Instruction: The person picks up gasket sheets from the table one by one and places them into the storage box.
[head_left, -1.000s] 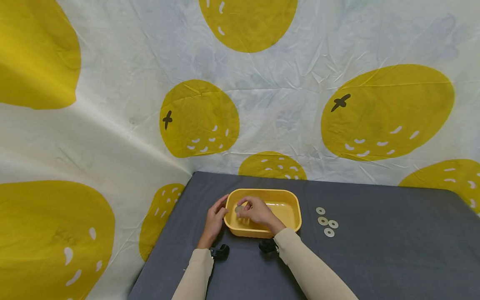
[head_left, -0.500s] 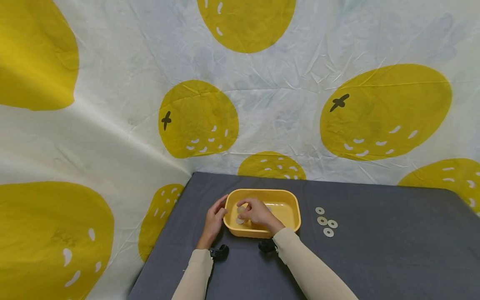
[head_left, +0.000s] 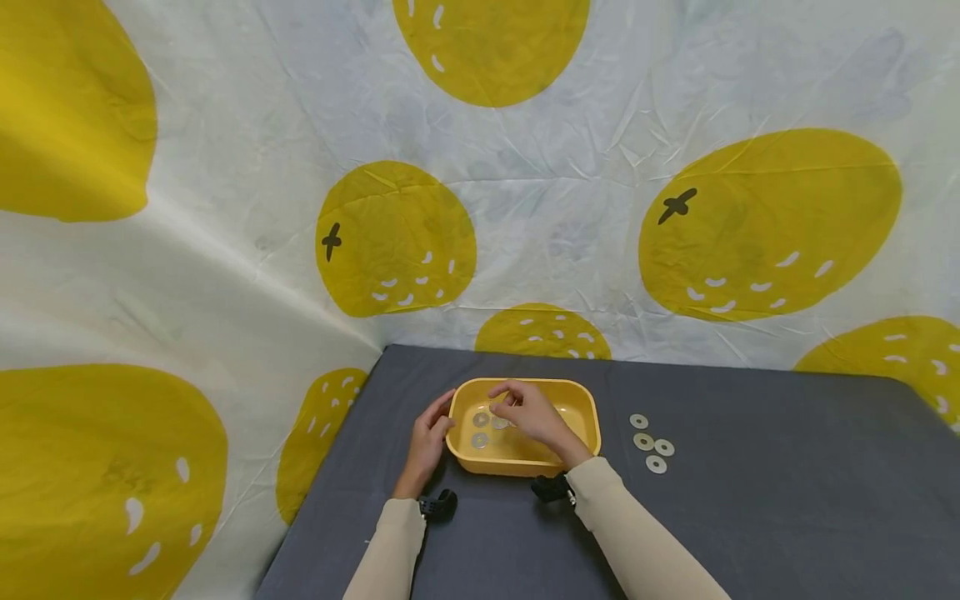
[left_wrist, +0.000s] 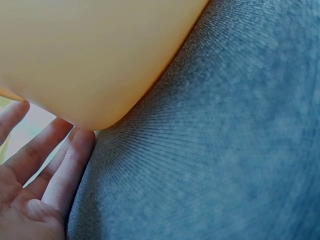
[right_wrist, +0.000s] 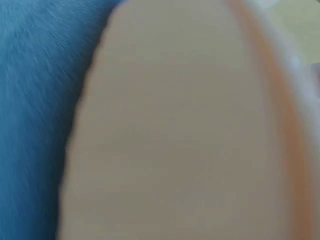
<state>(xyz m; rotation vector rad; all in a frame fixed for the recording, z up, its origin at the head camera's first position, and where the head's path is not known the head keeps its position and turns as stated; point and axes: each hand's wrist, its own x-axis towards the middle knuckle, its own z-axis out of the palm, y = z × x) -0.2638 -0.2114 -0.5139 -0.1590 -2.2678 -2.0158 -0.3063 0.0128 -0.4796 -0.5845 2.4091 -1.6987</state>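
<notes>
A yellow plastic tub (head_left: 525, 467) stands on the dark cloth, with flat metal washers on its floor toward the left end. One washer (head_left: 481, 419) lies above another washer (head_left: 479, 441), and a third washer (head_left: 499, 422) shows just below the right fingertips. My left hand (head_left: 427, 443) rests at the tub's left end. In the left wrist view its extended fingers (left_wrist: 67, 170) touch the tub's outer wall. My right hand (head_left: 531, 417) reaches over the near rim, thumb and index finger apart, with nothing visibly held. The tub's wall hides most of it in the right wrist view.
To the right of the tub, several loose washers (head_left: 643, 442) lie close together on the dark cloth (head_left: 765, 483). Behind the table hangs a white curtain (head_left: 558, 217) printed with yellow fruit.
My right hand has let go of a washer, which now lies flat at the tub's left end, and has shifted slightly right. My left hand stays at the tub's end.
</notes>
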